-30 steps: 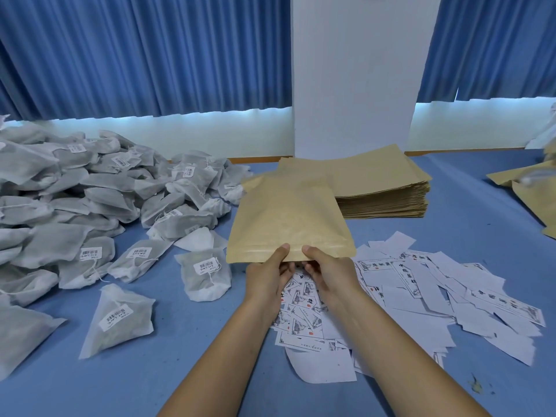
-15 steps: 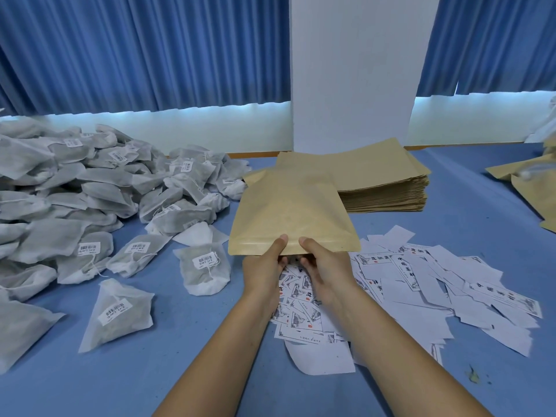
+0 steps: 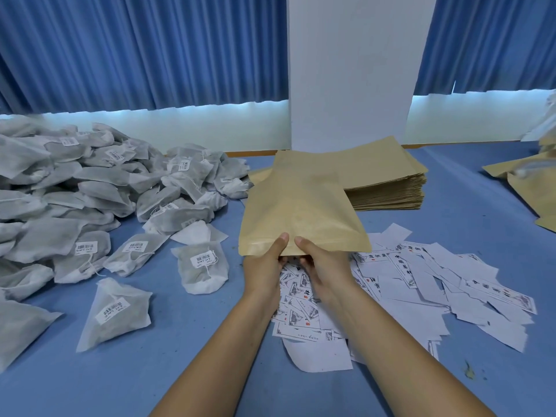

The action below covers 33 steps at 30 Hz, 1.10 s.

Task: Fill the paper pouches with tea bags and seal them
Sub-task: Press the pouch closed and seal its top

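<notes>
Two bare forearms, smooth and slender, show from the lower edge at about 6 and 5 o'clock and narrow to the wrists, ending in the bare left hand (image 3: 264, 266) and right hand (image 3: 323, 266), each showing its back, knuckles and thumb.

At the left the heap of tea bags (image 3: 75, 191) covers the table (image 3: 105, 386) back to the wall (image 3: 210, 127), with loose bags (image 3: 204, 266) before it. Between these and the slips (image 3: 436, 281) at the right, the bare blue top runs to the near edge. The raised pouch (image 3: 301, 212) screens the stack (image 3: 388, 182) behind it. Right of the stack a free lane reaches the wall, then more pouches (image 3: 532, 191) lie at the far right.
</notes>
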### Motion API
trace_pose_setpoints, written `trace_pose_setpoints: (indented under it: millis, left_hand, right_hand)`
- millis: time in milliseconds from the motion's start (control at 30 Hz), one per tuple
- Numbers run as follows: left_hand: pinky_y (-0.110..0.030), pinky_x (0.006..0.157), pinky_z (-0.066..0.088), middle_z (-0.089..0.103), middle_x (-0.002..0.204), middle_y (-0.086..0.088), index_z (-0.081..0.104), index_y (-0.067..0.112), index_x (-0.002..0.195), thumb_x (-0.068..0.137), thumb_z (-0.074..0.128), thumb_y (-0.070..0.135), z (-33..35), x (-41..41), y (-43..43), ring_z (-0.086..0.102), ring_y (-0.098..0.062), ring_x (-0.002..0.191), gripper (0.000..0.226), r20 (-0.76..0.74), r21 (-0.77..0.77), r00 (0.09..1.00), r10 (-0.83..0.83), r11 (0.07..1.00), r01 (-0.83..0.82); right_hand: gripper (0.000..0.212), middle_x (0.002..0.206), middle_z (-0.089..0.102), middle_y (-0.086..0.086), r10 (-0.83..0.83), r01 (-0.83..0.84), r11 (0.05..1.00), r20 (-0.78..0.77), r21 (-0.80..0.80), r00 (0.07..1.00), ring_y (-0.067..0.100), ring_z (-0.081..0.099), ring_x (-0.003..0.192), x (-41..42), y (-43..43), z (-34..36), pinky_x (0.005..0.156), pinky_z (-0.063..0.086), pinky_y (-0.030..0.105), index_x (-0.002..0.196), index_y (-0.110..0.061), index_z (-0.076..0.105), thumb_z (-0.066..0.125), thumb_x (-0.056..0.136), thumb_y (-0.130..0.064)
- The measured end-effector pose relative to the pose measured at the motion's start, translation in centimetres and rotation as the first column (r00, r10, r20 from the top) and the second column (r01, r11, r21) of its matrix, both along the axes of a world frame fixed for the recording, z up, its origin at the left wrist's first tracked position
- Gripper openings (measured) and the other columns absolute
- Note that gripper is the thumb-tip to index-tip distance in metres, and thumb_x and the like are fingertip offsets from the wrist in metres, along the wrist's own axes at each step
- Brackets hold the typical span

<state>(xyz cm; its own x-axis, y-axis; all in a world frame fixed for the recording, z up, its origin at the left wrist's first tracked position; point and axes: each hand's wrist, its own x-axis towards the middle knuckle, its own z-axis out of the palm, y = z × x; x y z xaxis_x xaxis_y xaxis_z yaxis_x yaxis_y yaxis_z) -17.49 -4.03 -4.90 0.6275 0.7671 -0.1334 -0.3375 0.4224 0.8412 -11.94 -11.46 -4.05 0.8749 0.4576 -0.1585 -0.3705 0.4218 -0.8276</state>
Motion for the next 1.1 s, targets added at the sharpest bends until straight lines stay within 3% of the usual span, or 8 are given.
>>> trace_pose_setpoints:
  millis: [133,267,433,533,667,767,933,1100]
  left_hand:
    - [-0.033,0.083,0.055,0.072,0.105,-0.01,0.064,0.007,0.109,0.087,0.068,0.013,0.0,0.2,-0.3,0.069,-0.023,0.095,0.023,0.017,-0.036,0.997,0.081,0.996,-0.08]
    - [-0.035,0.089,0.052,0.072,0.102,-0.004,0.067,0.013,0.1,0.087,0.069,0.02,-0.2,0.2,0.4,0.067,-0.021,0.098,0.015,-0.054,-0.021,0.984,0.171,0.985,-0.172]
    - [-0.029,0.082,0.052,0.072,0.099,-0.001,0.066,0.011,0.105,0.087,0.069,0.021,-0.3,0.2,0.7,0.067,-0.017,0.094,0.021,-0.055,-0.05,0.981,0.187,0.981,-0.189]
    - [-0.024,0.07,0.053,0.073,0.095,0.0,0.065,0.008,0.107,0.087,0.069,0.017,-0.3,0.2,0.2,0.069,-0.013,0.085,0.022,0.049,-0.105,0.995,0.092,0.991,-0.086]
    - [-0.024,0.072,0.054,0.073,0.092,-0.01,0.069,0.002,0.091,0.079,0.075,0.006,-0.3,0.2,-1.1,0.067,-0.021,0.085,0.014,-0.007,-0.072,0.999,-0.037,0.997,0.036]
    - [-0.024,0.072,0.055,0.072,0.099,-0.012,0.066,-0.002,0.099,0.079,0.072,0.0,0.0,0.2,-0.4,0.071,-0.02,0.089,0.021,0.035,-0.096,0.998,0.048,0.994,-0.044]
    - [-0.029,0.078,0.054,0.069,0.107,-0.01,0.06,0.005,0.107,0.086,0.063,-0.001,0.2,0.2,-0.4,0.068,-0.019,0.095,0.021,0.123,-0.182,0.992,-0.008,0.983,0.031]
    - [-0.027,0.07,0.056,0.067,0.111,-0.009,0.056,0.004,0.119,0.084,0.067,0.0,0.4,0.1,0.1,0.067,-0.017,0.093,0.037,0.082,-0.153,0.99,0.117,0.983,-0.104]
  right_hand:
    - [0.022,0.087,0.069,0.003,-0.054,0.055,0.997,0.018,-0.051,0.998,0.017,0.064,0.074,0.2,0.1,0.4,0.06,0.053,0.022,0.086,-0.014,0.061,0.071,0.079,0.004]
    - [0.022,0.087,0.067,-0.001,-0.064,0.063,0.997,-0.015,-0.045,0.998,0.011,0.062,0.074,0.3,0.0,0.4,0.054,0.052,0.015,0.085,-0.015,0.06,0.074,0.078,0.001]
    - [0.022,0.092,0.066,-0.001,-0.07,0.071,0.998,-0.103,0.005,0.992,0.012,0.061,0.082,0.6,-0.2,0.4,0.059,0.05,0.021,0.092,-0.014,0.061,0.074,0.079,-0.002]
    - [0.028,0.095,0.068,0.003,-0.121,0.119,0.992,-0.04,-0.049,0.992,0.016,0.063,0.082,0.8,-0.3,0.4,0.065,0.052,0.024,0.102,-0.009,0.063,0.075,0.077,-0.002]
    - [0.02,0.081,0.069,0.005,-0.011,0.014,0.997,0.034,-0.07,0.999,0.01,0.063,0.059,0.3,-0.3,0.8,0.055,0.053,0.02,0.097,-0.005,0.066,0.073,0.079,-0.002]
    - [0.019,0.089,0.069,0.003,-0.053,0.057,0.996,0.057,-0.063,0.997,0.011,0.063,0.07,0.7,-0.4,1.2,0.059,0.052,0.019,0.101,-0.009,0.065,0.07,0.083,-0.005]
    - [0.026,0.087,0.066,0.004,-0.101,0.111,0.985,0.083,-0.133,0.991,0.013,0.058,0.067,1.3,-1.0,1.2,0.051,0.049,0.014,0.106,-0.002,0.065,0.072,0.081,-0.006]
    - [0.005,0.078,0.063,0.003,-0.166,0.166,0.979,0.016,-0.118,0.986,0.014,0.059,0.059,1.5,-0.7,1.0,0.047,0.05,0.017,0.086,-0.008,0.061,0.063,0.09,-0.009]
